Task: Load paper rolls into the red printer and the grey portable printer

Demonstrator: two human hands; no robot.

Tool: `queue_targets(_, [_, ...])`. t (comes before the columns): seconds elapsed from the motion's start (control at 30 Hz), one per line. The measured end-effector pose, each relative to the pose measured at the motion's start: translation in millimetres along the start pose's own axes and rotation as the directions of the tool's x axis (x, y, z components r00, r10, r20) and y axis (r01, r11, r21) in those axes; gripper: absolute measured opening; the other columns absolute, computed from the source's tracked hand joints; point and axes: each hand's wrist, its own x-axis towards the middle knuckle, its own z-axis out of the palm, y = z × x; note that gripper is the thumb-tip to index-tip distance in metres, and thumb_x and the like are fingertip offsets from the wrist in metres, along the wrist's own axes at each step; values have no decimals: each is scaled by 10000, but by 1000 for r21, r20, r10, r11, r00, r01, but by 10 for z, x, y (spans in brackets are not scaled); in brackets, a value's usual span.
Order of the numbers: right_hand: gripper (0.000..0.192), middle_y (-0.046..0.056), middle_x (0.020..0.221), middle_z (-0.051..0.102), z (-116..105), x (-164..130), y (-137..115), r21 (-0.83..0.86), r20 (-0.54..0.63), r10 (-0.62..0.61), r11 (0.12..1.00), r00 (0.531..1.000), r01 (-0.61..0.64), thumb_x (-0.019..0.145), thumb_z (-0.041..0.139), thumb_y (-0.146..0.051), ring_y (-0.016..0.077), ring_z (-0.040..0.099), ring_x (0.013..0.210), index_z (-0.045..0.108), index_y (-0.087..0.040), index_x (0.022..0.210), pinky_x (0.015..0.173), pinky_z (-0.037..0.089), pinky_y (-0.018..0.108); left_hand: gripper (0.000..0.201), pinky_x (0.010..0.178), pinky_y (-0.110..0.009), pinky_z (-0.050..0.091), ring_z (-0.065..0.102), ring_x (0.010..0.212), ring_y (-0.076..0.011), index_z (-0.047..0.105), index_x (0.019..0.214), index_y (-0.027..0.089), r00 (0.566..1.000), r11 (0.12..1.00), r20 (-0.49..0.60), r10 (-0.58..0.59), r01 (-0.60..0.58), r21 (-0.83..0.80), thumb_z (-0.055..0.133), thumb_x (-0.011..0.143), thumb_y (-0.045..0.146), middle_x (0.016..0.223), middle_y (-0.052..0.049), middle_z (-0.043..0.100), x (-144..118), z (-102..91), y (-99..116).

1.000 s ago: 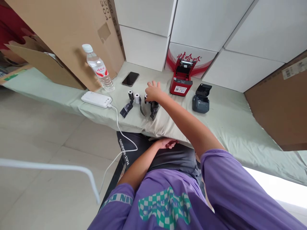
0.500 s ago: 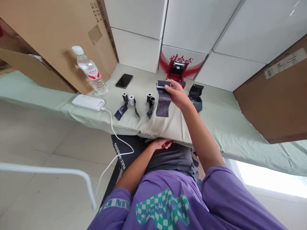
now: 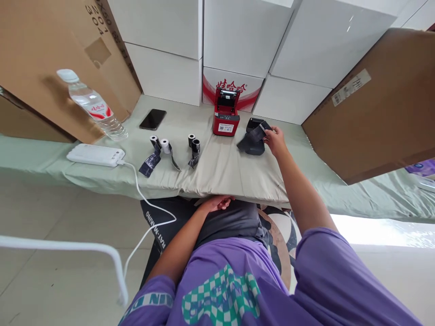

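My right hand [image 3: 276,140] is closed on a dark-printed receipt paper roll [image 3: 262,128], and its loose strip hangs down to the left. The roll is held over a small black printer [image 3: 255,148] with its lid up, hiding part of it. Left of this stands a red printer [image 3: 226,118], also with its lid raised. My left hand [image 3: 219,203] rests in my lap by the table edge, its fingers curled in and nothing visible in them.
On the cloth-covered table [image 3: 217,174] stand several receipt rolls [image 3: 165,146] with loose tails. Further left are a phone [image 3: 153,119], a water bottle [image 3: 97,108] and a white power bank [image 3: 95,155] with a cable. White boxes [image 3: 234,38] and a cardboard box [image 3: 370,108] stand behind and right.
My right hand has carried the paper roll from in front of the red printer rightward, over the black printer. The view has turned somewhat to the right. My left hand stays in my lap.
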Motion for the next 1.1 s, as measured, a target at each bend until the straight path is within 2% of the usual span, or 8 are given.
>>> queue_targets(0.17, [325, -46, 719, 533, -139, 211, -73, -327, 15, -80, 942, 997, 81, 556, 595, -116, 133, 498, 664, 392, -252, 772, 572, 392, 251, 226, 502, -243, 114, 181, 469, -53, 616, 890, 144, 1000, 1000, 5, 5, -5, 1, 645, 875, 368, 565, 80, 388, 1, -3, -3])
queue_targets(0.37, [87, 49, 874, 628, -147, 299, -399, -143, 119, -112, 981, 987, 128, 760, 476, -287, 249, 624, 965, 503, -248, 833, 792, 538, 370, 175, 500, -240, 112, 194, 479, -57, 613, 880, 145, 1000, 999, 19, 19, -19, -32, 598, 891, 319, 563, 74, 382, 12, -22, -20])
queue_targets(0.47, [53, 60, 865, 631, -118, 338, -438, -292, 135, -80, 949, 988, 117, 791, 492, -279, 258, 618, 958, 514, -241, 819, 782, 526, 369, 174, 492, -235, 120, 181, 470, -55, 619, 895, 144, 1000, 999, 8, -2, 3, -35, 606, 885, 317, 562, 77, 381, 9, -22, -19])
queue_targets(0.67, [156, 31, 822, 602, 39, 376, -193, -703, 248, -144, 654, 958, 280, 747, 521, -155, 207, 539, 814, 526, -223, 887, 790, 483, 336, 153, 483, -229, 117, 189, 470, -57, 611, 868, 138, 1000, 999, -4, -15, 15, -50, 599, 892, 289, 559, 76, 373, -2, -5, 0])
queue_targets(0.77, [262, 88, 938, 638, 84, 408, -63, -821, 322, -102, 465, 941, 331, 753, 571, -154, 255, 559, 942, 594, -193, 1011, 859, 487, 374, 152, 482, -229, 127, 195, 466, -56, 617, 868, 134, 1000, 999, 1, -4, 4, -53, 585, 904, 278, 560, 74, 377, -6, -3, -3])
queue_targets(0.87, [348, 159, 1077, 643, 115, 446, 50, -895, 305, -53, 326, 951, 305, 776, 594, -160, 325, 523, 1152, 647, -154, 1120, 969, 476, 431, 171, 482, -231, 140, 182, 454, -51, 626, 875, 130, 1000, 999, -3, -1, 1, -48, 564, 923, 281, 562, 72, 391, -6, -6, -10])
queue_targets(1.0, [372, 202, 1287, 567, 145, 455, 143, -937, 249, -44, 241, 968, 252, 801, 636, -224, 385, 456, 1257, 713, -154, 1158, 1062, 436, 521, 191, 482, -228, 147, 184, 451, -44, 641, 907, 126, 1000, 999, -16, -9, 8, -37, 606, 916, 314, 570, 74, 404, -7, -9, -11])
queue_targets(1.1, [396, 202, 1283, 552, 160, 430, 120, -941, 226, -49, 248, 973, 231, 792, 651, -241, 401, 447, 1271, 730, -159, 1171, 1066, 431, 540, 202, 478, -227, 137, 185, 450, -44, 641, 909, 125, 1000, 999, -14, -14, 14, -35, 621, 908, 326, 565, 75, 406, -7, -9, -8])
